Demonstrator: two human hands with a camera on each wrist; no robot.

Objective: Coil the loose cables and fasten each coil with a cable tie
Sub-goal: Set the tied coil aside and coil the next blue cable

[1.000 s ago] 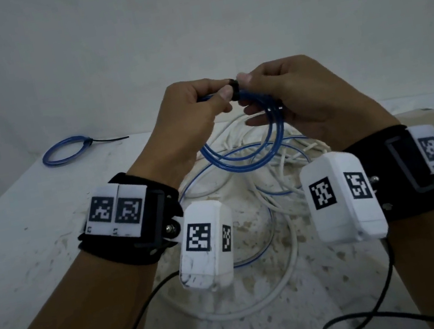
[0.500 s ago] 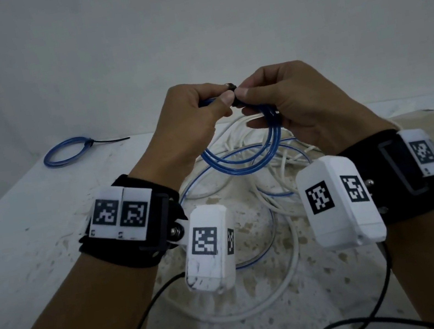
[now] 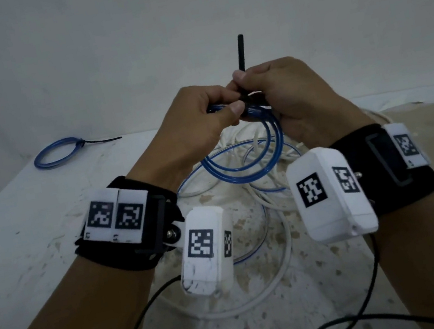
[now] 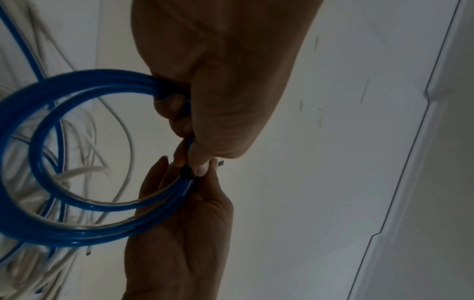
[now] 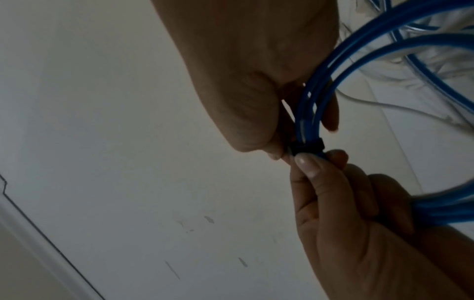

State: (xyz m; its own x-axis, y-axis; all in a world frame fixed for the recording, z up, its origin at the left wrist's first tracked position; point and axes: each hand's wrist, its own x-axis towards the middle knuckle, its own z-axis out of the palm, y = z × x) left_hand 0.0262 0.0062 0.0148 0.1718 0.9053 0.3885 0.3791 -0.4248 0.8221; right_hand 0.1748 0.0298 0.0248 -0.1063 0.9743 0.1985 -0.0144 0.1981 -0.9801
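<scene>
Left hand: the left hand [image 3: 196,121] is raised above the table [image 3: 18,228], fingers curled round the top of the blue coil [image 3: 243,171], thumb pressed beside the tie.
Right hand: the right hand [image 3: 293,95] pinches the black cable tie [image 3: 242,52] just above the coil; the tie's tail points straight up.
Blue coil: hangs between both hands, over the loose cables.
Loose cables: a white and blue tangle [image 3: 278,240] lies on the table under the hands.
Finished coil: a tied blue coil [image 3: 59,156] lies at the far left, well apart.

Black cable tie [image 3: 242,52] lower end hidden between both hands' fingers
</scene>
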